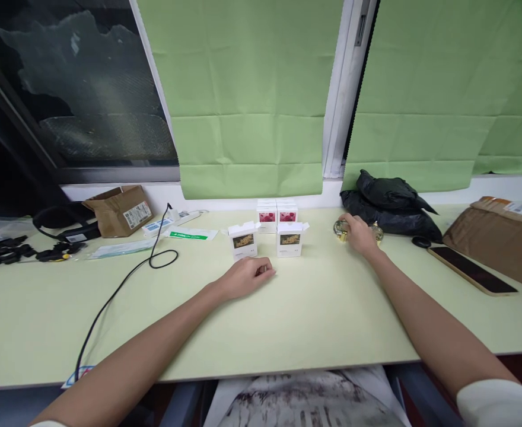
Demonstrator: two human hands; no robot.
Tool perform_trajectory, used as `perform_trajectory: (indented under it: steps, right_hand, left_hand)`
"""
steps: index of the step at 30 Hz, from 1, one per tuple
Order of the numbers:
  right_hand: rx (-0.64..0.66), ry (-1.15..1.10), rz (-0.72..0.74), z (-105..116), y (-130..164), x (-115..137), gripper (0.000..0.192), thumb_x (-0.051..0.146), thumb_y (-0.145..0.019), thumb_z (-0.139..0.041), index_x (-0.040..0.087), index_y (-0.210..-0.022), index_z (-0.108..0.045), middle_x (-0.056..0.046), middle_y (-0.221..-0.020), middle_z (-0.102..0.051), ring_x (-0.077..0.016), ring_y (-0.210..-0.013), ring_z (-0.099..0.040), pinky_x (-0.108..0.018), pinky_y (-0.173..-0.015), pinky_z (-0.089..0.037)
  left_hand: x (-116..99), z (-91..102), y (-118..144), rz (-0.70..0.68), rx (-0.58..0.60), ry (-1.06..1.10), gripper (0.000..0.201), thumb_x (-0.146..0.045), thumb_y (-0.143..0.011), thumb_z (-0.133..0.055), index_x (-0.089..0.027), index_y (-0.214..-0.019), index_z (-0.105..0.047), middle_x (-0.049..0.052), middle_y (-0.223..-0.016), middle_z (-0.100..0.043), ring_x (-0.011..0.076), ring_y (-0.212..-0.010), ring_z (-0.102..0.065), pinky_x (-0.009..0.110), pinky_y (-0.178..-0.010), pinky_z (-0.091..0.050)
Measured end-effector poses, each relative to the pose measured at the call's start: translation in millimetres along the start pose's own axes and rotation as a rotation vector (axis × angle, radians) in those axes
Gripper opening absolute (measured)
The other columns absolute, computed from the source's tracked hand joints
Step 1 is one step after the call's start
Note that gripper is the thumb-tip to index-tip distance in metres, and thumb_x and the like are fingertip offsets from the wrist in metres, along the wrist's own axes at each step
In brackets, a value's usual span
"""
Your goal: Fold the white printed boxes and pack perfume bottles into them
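My left hand (247,277) rests loosely curled on the table, its fingers folded in and nothing visible in them. Just beyond it stand two white boxes with a yellow-flower picture, the left box (244,242) and the right box (289,241), both with top flaps raised. My right hand (359,235) reaches forward, fingers closed around a small gold-trimmed clear container (341,229). A second gold-trimmed container (377,232) shows on the other side of that hand, partly covered by it.
Behind the open boxes stand white boxes with pink-flower pictures (267,217). Black plastic bags (390,204), a phone (472,271) and a brown package (501,237) lie at right. To the left are a cardboard box (121,212), a black cable (118,292) and black parts (5,252).
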State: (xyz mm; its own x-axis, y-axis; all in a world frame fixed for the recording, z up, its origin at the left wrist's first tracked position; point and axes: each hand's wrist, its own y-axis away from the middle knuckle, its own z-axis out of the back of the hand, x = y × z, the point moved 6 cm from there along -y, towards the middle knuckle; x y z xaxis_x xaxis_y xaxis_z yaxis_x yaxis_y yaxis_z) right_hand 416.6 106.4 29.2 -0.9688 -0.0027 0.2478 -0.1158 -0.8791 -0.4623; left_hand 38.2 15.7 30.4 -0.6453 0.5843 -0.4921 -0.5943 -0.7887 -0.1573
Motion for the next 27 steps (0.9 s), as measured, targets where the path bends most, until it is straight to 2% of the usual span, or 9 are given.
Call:
perform_trajectory:
  steps: [5, 7, 9, 12, 15, 18, 22, 24, 27]
  right_hand:
    - [-0.100, -0.020, 0.046, 21, 2, 13, 0.040, 0.022, -0.106, -0.037, 0.029, -0.139, -0.057, -0.012, -0.137, -0.061, -0.0274, -0.098, -0.067, -0.034, -0.074, -0.045]
    - [-0.125, -0.064, 0.118, 32, 2, 22, 0.039, 0.022, -0.105, -0.039, 0.029, -0.137, -0.059, -0.012, -0.136, -0.063, -0.0280, -0.102, -0.067, -0.035, -0.078, -0.047]
    - [-0.094, -0.133, 0.238, 39, 3, 34, 0.037, 0.021, -0.103, -0.042, 0.028, -0.133, -0.062, -0.011, -0.129, -0.067, -0.0279, -0.104, -0.068, -0.035, -0.082, -0.049]
    - [0.073, -0.219, 0.405, 46, 8, 53, 0.034, 0.023, -0.103, -0.045, 0.028, -0.130, -0.064, -0.009, -0.126, -0.072, -0.0268, -0.106, -0.069, -0.036, -0.088, -0.051]
    - [0.246, -0.279, 0.473, 55, 18, 66, 0.031, 0.029, -0.103, -0.047, 0.029, -0.126, -0.068, -0.006, -0.127, -0.075, -0.0269, -0.110, -0.070, -0.037, -0.091, -0.051]
    - [0.393, -0.335, 0.474, 67, 29, 77, 0.027, 0.037, -0.100, -0.055, 0.031, -0.119, -0.072, -0.004, -0.120, -0.077, -0.0252, -0.101, -0.071, -0.035, -0.084, -0.052]
    - [0.670, -0.387, 0.492, 73, 51, 100, 0.028, 0.042, -0.097, -0.060, 0.031, -0.117, -0.075, -0.003, -0.110, -0.079, -0.0215, -0.084, -0.069, -0.031, -0.070, -0.049]
    - [0.742, -0.448, 0.532, 74, 63, 117, 0.029, 0.043, -0.097, -0.061, 0.031, -0.118, -0.076, -0.003, -0.113, -0.079, -0.0218, -0.087, -0.069, -0.031, -0.072, -0.049]
    - [0.752, -0.550, 0.613, 72, 79, 144, 0.032, 0.046, -0.098, -0.062, 0.029, -0.121, -0.076, -0.005, -0.120, -0.078, -0.0232, -0.095, -0.070, -0.032, -0.080, -0.050]
  left_hand:
    - [0, -0.3, 0, -0.006, -0.009, -0.008, 0.034, -0.050, -0.104, -0.050, -0.024, -0.089, -0.067, -0.001, -0.074, -0.064, 0.0167, -0.067, -0.056, 0.028, -0.062, -0.035]
    - [0, -0.3, 0, -0.008, -0.015, -0.008, 0.034, -0.050, -0.104, -0.050, -0.024, -0.090, -0.068, -0.001, -0.075, -0.065, 0.0168, -0.068, -0.057, 0.028, -0.062, -0.035]
    - [0, 0.0, 1, -0.010, -0.024, -0.001, 0.034, -0.050, -0.104, -0.050, -0.025, -0.093, -0.069, -0.001, -0.077, -0.067, 0.0171, -0.069, -0.058, 0.028, -0.063, -0.036]
    - [0, 0.6, 1, -0.013, -0.034, 0.010, 0.033, -0.050, -0.104, -0.051, -0.024, -0.096, -0.070, 0.000, -0.080, -0.069, 0.0177, -0.071, -0.059, 0.029, -0.064, -0.038]
    - [-1, 0.8, 2, -0.013, -0.035, 0.011, 0.033, -0.050, -0.104, -0.051, -0.024, -0.095, -0.070, 0.000, -0.082, -0.070, 0.0180, -0.072, -0.060, 0.029, -0.064, -0.038]
    - [-2, 0.7, 2, -0.016, -0.035, 0.003, 0.033, -0.049, -0.104, -0.051, -0.024, -0.094, -0.070, 0.000, -0.082, -0.070, 0.0181, -0.072, -0.060, 0.029, -0.064, -0.038]
    - [-4, 0.1, 2, -0.018, -0.030, -0.008, 0.035, -0.050, -0.104, -0.050, -0.024, -0.094, -0.071, 0.000, -0.080, -0.069, 0.0178, -0.070, -0.059, 0.029, -0.063, -0.037]
    - [-6, -0.4, 2, -0.022, -0.029, -0.013, 0.035, -0.050, -0.104, -0.051, -0.023, -0.093, -0.071, 0.001, -0.080, -0.069, 0.0176, -0.070, -0.059, 0.029, -0.063, -0.037]
    - [-9, -1.8, 3, -0.034, -0.019, -0.014, 0.037, -0.051, -0.104, -0.051, -0.023, -0.093, -0.071, 0.001, -0.081, -0.069, 0.0176, -0.071, -0.059, 0.029, -0.063, -0.038]
